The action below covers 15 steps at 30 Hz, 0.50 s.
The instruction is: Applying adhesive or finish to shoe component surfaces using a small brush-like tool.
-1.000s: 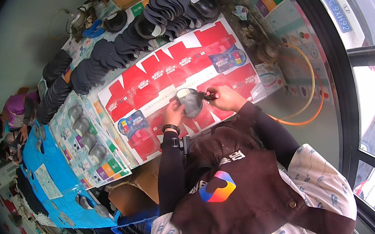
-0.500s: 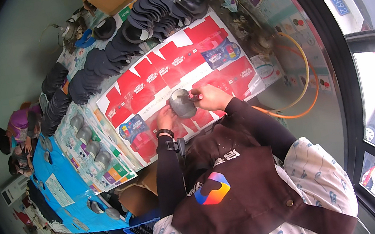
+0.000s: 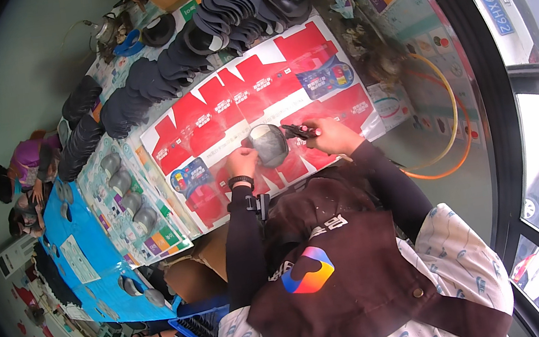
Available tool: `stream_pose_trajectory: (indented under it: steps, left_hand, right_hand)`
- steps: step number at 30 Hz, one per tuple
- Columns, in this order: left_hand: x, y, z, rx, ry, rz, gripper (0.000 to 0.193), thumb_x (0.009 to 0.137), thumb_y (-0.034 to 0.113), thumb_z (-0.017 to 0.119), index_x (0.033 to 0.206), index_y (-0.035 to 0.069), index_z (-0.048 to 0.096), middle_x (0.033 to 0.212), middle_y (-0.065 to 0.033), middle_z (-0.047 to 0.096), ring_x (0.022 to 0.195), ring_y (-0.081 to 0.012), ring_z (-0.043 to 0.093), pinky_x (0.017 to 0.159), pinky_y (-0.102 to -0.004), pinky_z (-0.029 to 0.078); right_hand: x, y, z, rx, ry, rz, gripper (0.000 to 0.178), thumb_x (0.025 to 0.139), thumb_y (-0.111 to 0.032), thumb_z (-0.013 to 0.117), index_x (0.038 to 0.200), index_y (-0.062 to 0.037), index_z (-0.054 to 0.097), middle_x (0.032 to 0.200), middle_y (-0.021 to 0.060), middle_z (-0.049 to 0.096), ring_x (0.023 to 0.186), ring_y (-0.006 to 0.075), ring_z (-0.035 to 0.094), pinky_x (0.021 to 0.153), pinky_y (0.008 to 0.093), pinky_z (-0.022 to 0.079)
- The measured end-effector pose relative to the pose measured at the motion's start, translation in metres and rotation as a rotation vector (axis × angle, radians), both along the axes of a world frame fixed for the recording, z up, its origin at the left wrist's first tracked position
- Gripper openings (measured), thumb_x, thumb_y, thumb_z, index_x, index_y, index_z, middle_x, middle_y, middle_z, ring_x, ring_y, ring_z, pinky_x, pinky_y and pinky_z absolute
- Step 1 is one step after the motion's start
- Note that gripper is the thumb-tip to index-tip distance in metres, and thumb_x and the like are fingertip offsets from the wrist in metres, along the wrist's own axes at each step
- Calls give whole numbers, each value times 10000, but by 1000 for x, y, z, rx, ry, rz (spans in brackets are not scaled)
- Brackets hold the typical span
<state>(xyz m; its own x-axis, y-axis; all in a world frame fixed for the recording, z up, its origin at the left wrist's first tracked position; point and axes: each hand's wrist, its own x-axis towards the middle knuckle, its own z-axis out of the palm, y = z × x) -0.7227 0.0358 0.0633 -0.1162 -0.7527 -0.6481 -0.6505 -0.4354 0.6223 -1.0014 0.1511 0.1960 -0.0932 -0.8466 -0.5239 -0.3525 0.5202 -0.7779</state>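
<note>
Near the middle, my left hand point(image 3: 242, 163) pinches the left edge of a grey rounded, cup-like piece point(image 3: 271, 147) with a pale patch at its top. My right hand point(image 3: 337, 137) is closed round a slim dark tool point(image 3: 299, 131) with pinkish-red parts; its exact kind is unclear. The tool's tip lies just right of the grey piece, apparently off it. Both hands are over a flat printed red-and-white cardboard sheet point(image 3: 208, 123) on the table.
Rows of dark, curved, insole-like pieces point(image 3: 147, 82) stand behind the cardboard. Several grey cup-like pieces point(image 3: 121, 183) lie to the left, near a blue-covered table point(image 3: 97, 237) with people beyond it. Yellow and orange hoses point(image 3: 459, 118) loop at the right, beside the window.
My right hand has drawn the tool rightward, off the grey piece. My left hand still holds that piece's left side. The whole view has shifted slightly.
</note>
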Motion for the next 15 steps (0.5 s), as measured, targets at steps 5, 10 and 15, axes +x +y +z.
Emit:
stream_pose_trajectory:
  steps: [5,10,15]
  left_hand:
    - [1,9,20,-300,-146,-156,209,764,239,795,846,52,750,799,-113,755,720,-228,722,702,-364,561]
    - [85,10,47,-109,313,344,179,895,172,742,966,41,644,756,-34,656,698,-124,657,611,-296,534]
    - [227,31,65,-200,838,819,371,997,83,609,1350,53,500,1243,-162,630,1092,-302,669,957,-486,555]
  right_hand:
    - [-15,22,-2,-22,-268,-175,477,832,-150,732,1283,-16,650,878,135,716,661,203,680,609,357,539]
    - [-29,21,-2,7,-346,-184,403,834,-30,753,1229,-9,677,994,56,736,875,115,649,811,303,521]
    - [-19,14,3,-109,-433,-159,297,885,-24,665,1179,16,669,974,69,729,845,148,716,558,262,513]
